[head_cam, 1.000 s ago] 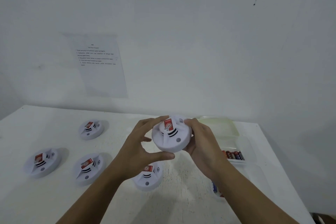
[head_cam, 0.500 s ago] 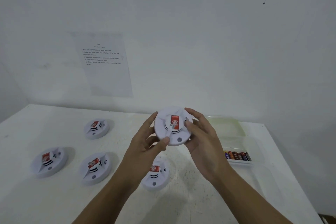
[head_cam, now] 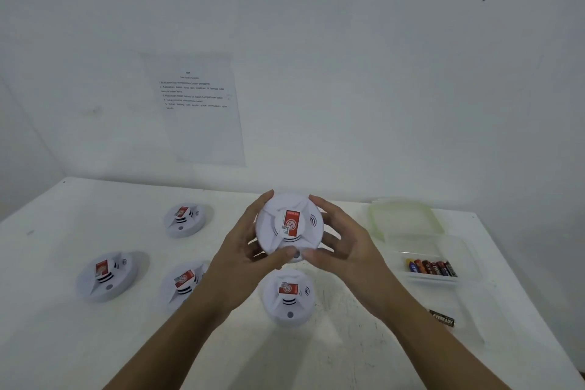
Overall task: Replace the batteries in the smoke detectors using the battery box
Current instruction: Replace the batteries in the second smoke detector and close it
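I hold a round white smoke detector [head_cam: 289, 225] with a red label up above the table, its face toward me. My left hand [head_cam: 243, 250] grips its left rim, thumb on the lower edge. My right hand [head_cam: 342, 244] grips its right rim, thumb beside the left one. Several more detectors lie on the white table [head_cam: 47, 342]: one below my hands [head_cam: 288, 296], one at the back left [head_cam: 184, 220], one at the far left [head_cam: 106, 275], one partly behind my left forearm [head_cam: 182, 282]. A clear battery box [head_cam: 432, 255] at the right holds several batteries [head_cam: 430, 266].
The box's greenish lid [head_cam: 402, 217] lies behind the box. A loose black battery [head_cam: 441, 317] lies nearer me, seemingly in a second clear container. A printed sheet [head_cam: 198, 108] is stuck on the wall. The table's right edge runs close past the box.
The detector has turned in my hands, its label now upright and its face more toward me. Both thumbs have moved onto its lower edge.
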### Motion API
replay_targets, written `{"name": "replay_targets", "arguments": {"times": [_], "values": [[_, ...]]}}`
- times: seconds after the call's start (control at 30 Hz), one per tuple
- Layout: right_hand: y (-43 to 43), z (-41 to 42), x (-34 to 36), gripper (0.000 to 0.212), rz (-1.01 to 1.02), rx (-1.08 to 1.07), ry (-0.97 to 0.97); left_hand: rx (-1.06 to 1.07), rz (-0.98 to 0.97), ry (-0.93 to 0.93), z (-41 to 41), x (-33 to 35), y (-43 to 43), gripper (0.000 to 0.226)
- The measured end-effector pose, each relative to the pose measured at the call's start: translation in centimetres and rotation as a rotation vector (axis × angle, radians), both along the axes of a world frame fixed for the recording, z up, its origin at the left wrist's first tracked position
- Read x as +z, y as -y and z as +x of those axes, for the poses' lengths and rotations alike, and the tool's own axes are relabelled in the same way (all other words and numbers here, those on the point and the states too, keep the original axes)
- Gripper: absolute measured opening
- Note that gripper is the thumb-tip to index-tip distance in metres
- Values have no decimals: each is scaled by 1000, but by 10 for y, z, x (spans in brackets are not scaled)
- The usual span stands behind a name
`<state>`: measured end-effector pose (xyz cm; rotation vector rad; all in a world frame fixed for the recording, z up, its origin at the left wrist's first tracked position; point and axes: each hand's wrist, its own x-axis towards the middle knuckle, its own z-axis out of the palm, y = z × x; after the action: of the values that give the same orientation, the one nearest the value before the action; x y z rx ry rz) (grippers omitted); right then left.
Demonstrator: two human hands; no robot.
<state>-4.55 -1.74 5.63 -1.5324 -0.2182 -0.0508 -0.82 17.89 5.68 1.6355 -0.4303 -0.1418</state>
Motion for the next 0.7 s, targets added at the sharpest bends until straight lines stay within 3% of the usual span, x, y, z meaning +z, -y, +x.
{"name": "replay_targets", "arguments": {"times": [0.47, 0.7], "values": [[-37, -17, -52, 65, -21, -132, -44, -93, 41, -111, -6, -40, -29, 75], [-41, -43, -74, 78, -48, -122, -133, -135, 73, -119, -30, -62, -34, 77]]}}
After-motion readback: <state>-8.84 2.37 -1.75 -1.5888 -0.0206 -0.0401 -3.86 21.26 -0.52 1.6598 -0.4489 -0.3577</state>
